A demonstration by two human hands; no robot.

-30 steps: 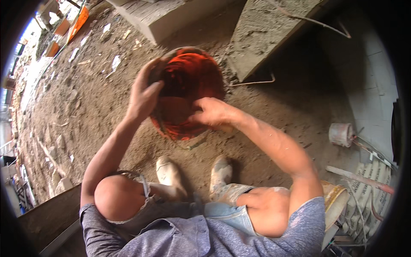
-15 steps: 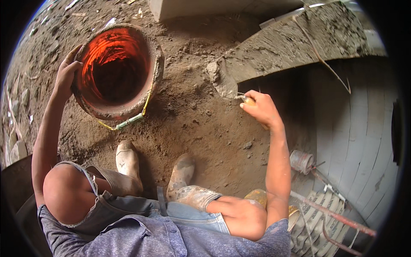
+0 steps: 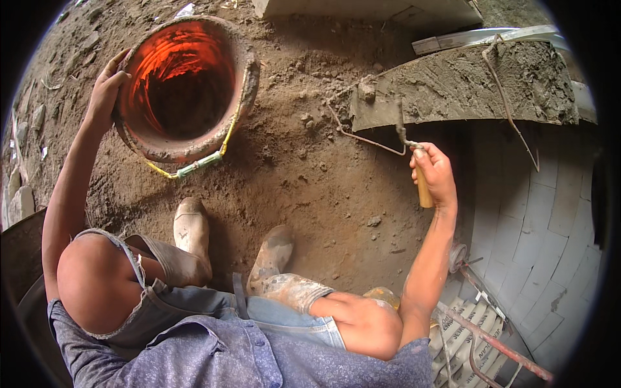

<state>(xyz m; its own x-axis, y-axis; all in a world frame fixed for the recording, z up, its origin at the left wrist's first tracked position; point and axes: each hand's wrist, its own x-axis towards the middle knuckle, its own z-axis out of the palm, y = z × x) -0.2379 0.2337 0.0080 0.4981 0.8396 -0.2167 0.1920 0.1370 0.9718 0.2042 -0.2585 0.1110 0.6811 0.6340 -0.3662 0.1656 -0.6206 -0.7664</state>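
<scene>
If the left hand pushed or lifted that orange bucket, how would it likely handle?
The bucket looks crusted with mortar, so probably heavier than it appears. Held by the left hand at one rim only, it may tip. Its gritty rim likely resists slipping.

This is an outdoor building site. The ground (image 3: 310,161) is bare brown dirt scattered with stones and clods. Above it, a wall top (image 3: 466,84) is spread with wet grey mortar. Right of that dirt, rows of pale blocks (image 3: 543,220) form a curved wall, and below them lie rusty steel bars (image 3: 491,336).
</scene>
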